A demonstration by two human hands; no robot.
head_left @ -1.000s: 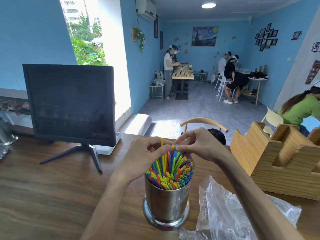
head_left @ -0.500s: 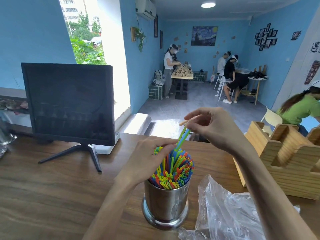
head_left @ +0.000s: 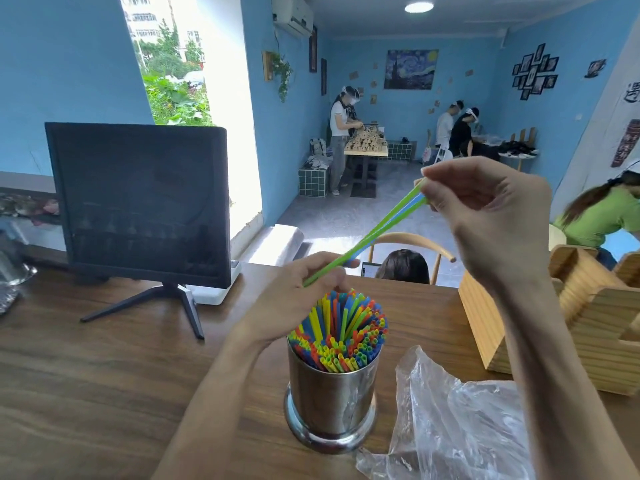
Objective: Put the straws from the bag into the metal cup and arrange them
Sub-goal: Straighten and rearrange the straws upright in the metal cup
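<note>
Head view: your right hand point(head_left: 491, 216) pinches the top ends of two thin plastic straws, one green and one blue point(head_left: 377, 230), raised up and to the right of the shiny round metal cup point(head_left: 330, 400). Your left hand point(head_left: 294, 296) sits at the cup's upper left rim, fingers curled loosely round the straws' lower ends; cannot tell how firmly it grips.

To do this step well, I'd judge: keep the pinch tight at the top, and use the left hand as a guide, not a clamp. Tip the pair closer to upright above the cup before lowering. Aim the lower ends at a gap in the packed multicoloured straw bundle point(head_left: 341, 336), likely near the far edge, where the tips stand looser. Push slowly; thin straws probably buckle if jammed against neighbours. Don't lean on the rim, since the narrow cup on its flared base could tip.

Cup stands upright on the brown wooden table point(head_left: 104, 375), nearly full: red, yellow, green and blue open ends crowd the mouth, tips uneven, taller ones toward the far side. Crumpled clear plastic bag point(head_left: 446, 420) lies just right of the cup, looks emptied, though its inside is hard to read. Task looks near its end; levelling remains.
</note>
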